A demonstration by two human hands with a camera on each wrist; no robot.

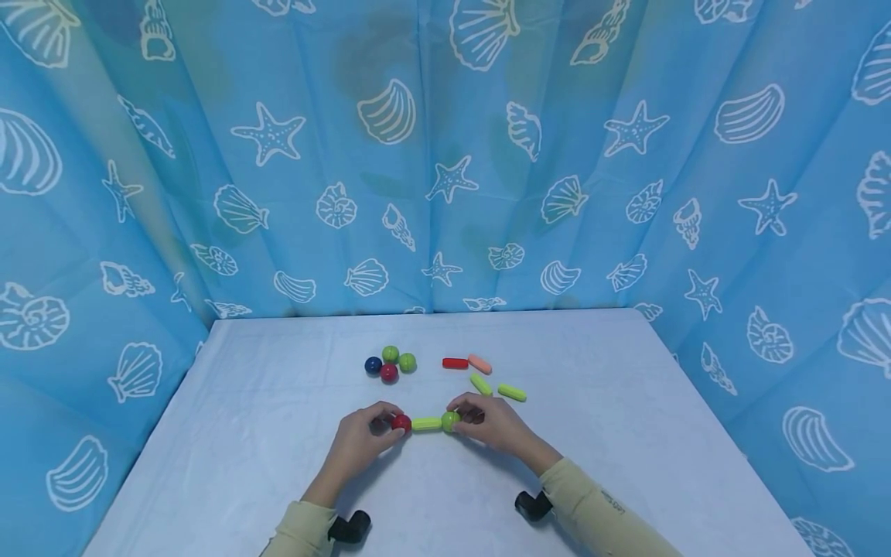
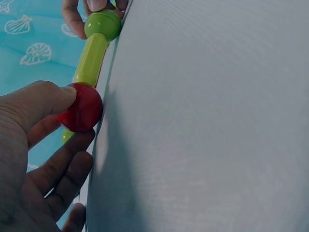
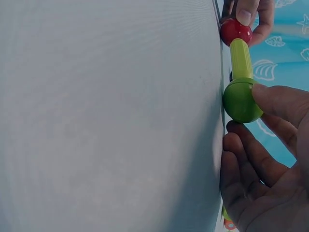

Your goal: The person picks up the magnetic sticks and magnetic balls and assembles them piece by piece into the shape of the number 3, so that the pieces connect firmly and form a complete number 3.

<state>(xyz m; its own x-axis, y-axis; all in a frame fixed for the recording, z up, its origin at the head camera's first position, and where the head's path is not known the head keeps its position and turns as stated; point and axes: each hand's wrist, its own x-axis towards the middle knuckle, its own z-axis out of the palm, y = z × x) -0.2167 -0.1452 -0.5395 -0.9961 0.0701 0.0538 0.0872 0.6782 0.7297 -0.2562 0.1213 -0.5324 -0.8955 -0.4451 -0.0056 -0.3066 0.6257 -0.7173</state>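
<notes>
Between my hands lies a yellow-green rod (image 1: 427,424) with a red ball (image 1: 401,423) at its left end and a green ball (image 1: 451,421) at its right end. My left hand (image 1: 360,441) pinches the red ball between thumb and fingers. On the other side my right hand (image 1: 496,422) pinches the green ball the same way. In the left wrist view the thumb presses the side of the red ball (image 2: 82,107), and the rod (image 2: 91,60) meets it. The right wrist view has the green ball (image 3: 242,100) under the thumb, up against the rod (image 3: 241,59).
Behind the left hand sits a cluster of balls: a dark blue one (image 1: 373,365), a red one (image 1: 389,373) and two green. A red rod (image 1: 455,363), a pink rod (image 1: 480,363) and two yellow-green rods (image 1: 512,392) lie to its right. A blue shell-print curtain (image 1: 445,232) surrounds the white table (image 1: 244,433).
</notes>
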